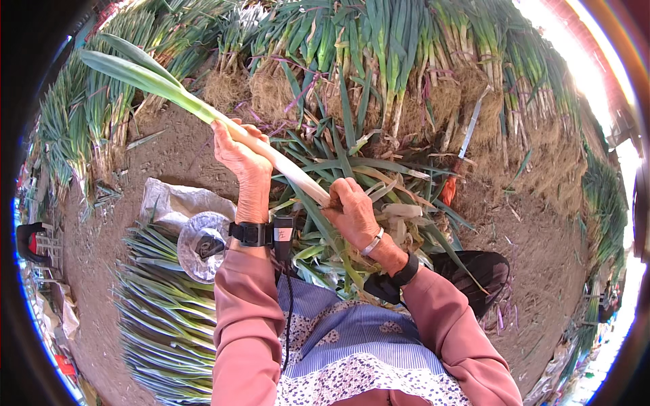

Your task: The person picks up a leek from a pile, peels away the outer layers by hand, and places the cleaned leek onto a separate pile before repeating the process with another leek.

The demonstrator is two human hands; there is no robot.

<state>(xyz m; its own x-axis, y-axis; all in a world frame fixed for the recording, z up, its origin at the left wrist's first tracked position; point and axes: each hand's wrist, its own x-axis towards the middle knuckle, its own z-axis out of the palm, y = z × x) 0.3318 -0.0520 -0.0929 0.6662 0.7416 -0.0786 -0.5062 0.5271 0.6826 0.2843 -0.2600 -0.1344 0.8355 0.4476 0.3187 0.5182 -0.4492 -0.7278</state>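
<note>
A long leek (271, 154) slants across in front of me, its green leaves up at the far left and its white root end down to the right. My left hand (240, 150) is wrapped round its shaft, just below where the leaves begin. At the white end, the fingers of my right hand (352, 210) are closed on the root tip, which they partly hide. Beneath both hands lies a pile of stripped leaves and peelings (393, 183), green and pale brown.
Bundles of leeks with roots (379, 68) stand along the far side. A long knife (468, 132) with a reddish handle leans right of the peelings. Leeks lie in rows (169, 318) at my left, beside a pale sack (183, 201) and a patterned hat (203, 247).
</note>
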